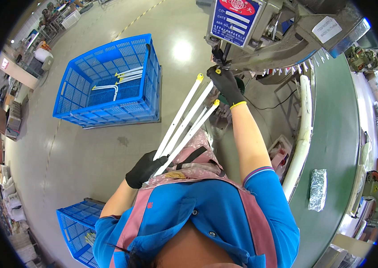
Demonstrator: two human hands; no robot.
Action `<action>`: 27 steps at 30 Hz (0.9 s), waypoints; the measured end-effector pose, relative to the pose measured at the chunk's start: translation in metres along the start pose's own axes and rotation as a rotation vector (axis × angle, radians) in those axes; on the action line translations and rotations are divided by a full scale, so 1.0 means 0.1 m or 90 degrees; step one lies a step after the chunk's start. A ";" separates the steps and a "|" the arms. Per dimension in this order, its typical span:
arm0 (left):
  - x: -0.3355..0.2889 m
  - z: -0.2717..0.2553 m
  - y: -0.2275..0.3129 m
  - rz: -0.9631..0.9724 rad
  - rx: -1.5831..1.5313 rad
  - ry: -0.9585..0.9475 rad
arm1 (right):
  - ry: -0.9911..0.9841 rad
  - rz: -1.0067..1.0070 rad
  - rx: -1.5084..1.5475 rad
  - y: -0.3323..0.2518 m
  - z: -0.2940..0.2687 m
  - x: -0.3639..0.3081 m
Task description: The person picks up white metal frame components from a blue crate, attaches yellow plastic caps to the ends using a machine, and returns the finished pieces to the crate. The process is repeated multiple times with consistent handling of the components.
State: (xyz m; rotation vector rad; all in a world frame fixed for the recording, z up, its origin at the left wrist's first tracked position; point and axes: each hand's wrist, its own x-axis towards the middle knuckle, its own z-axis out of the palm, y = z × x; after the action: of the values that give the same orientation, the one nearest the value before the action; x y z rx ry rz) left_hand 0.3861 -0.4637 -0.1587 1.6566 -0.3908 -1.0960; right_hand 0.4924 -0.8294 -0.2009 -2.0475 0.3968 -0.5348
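My left hand (143,170), in a black glove, is closed around the lower ends of several white metal tubes (179,119) held in front of my apron. The tubes fan out away from me, and yellow fittings (200,77) sit on their far ends. My right hand (226,84), also black-gloved, is pinched on the far end of one tube, just under the head of a grey machine (253,56). A yellow fitting (218,71) shows at its fingers. Whether that end touches the machine's tool, I cannot tell.
A large blue plastic crate (104,114) with bent white tubes in it stands on the floor at the left. Another blue crate (75,228) is at the lower left. A green conveyor belt (332,134) runs along the right, bearing a clear plastic packet (317,190).
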 end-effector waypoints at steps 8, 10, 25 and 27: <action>-0.19 -0.09 0.17 -0.024 -0.012 0.012 | -0.129 0.155 0.329 0.22 0.06 -0.23; -0.20 -0.13 0.13 -0.036 -0.076 -0.008 | -0.109 0.093 0.213 0.17 0.03 -0.21; -0.03 -0.32 -0.11 -0.044 -0.037 -0.102 | -0.085 0.132 0.137 0.31 -0.19 -0.86; -0.02 -0.30 -0.09 -0.048 -0.045 -0.100 | -0.061 0.142 0.073 0.25 -0.21 -0.85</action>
State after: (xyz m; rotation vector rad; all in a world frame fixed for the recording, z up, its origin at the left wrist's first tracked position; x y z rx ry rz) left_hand 0.4068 -0.4411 -0.1649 1.5381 -0.3887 -1.2866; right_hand 0.4071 -0.8164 -0.2307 -1.8813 0.5182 -0.3145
